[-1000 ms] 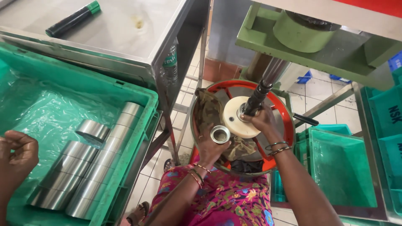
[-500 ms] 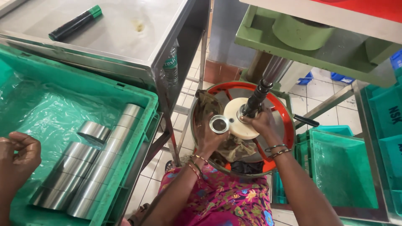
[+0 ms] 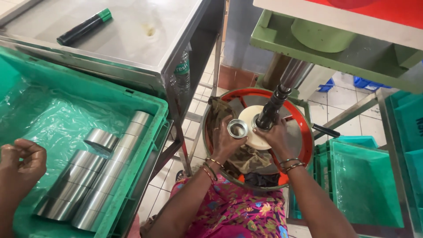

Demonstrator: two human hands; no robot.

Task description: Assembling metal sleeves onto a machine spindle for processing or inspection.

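Over the red-rimmed round tray (image 3: 304, 128), left hand (image 3: 227, 141) pinches a small metal ring (image 3: 238, 128) in a fingertip grip, wrist bent up, just beside the cream disc (image 3: 255, 139). Right hand (image 3: 275, 136) wraps the base of the black spindle (image 3: 269, 110), fingers pressed around it. Another person's hand (image 3: 20, 165) curls over the green crate (image 3: 132, 94) of steel cylinders (image 3: 94, 176).

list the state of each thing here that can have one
left hand: holds a metal ring
metal ring: held by the white disc, open centre showing
right hand: at the foot of the black shaft, on the disc
white disc: flat in the red-rimmed pan
marker: capped, lying on the steel table
metal cylinders: lying in rows in the green crate
another person's hand: curled over the crate
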